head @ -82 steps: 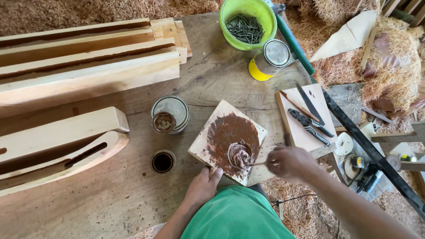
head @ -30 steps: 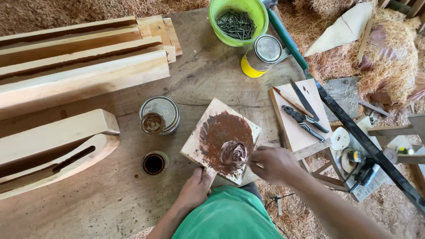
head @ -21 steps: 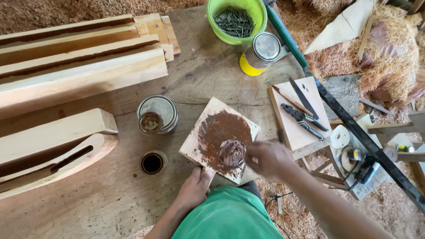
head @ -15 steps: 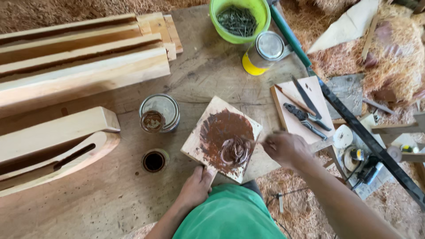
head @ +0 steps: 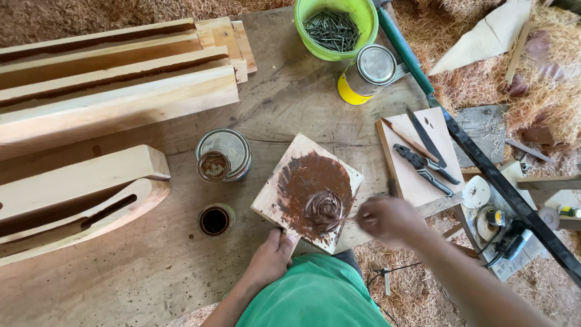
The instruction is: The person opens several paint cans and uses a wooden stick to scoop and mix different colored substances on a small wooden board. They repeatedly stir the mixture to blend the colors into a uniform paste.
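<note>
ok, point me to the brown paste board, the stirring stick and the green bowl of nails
brown paste board (head: 275, 197), head view, bare pale wood at its left edge.
stirring stick (head: 346, 216), head view, thin shaft just ahead of the right hand.
green bowl of nails (head: 302, 36), head view, left rim.

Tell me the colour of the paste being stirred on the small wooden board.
Reddish brown paste, spread over the pale board; the head view shows it clearly.

Two round metal tins (head: 223, 154) (head: 368, 73), one green plastic bowl of nails (head: 335, 27), one paste-smeared square wooden board (head: 307, 192) just beside the fingers.
</note>
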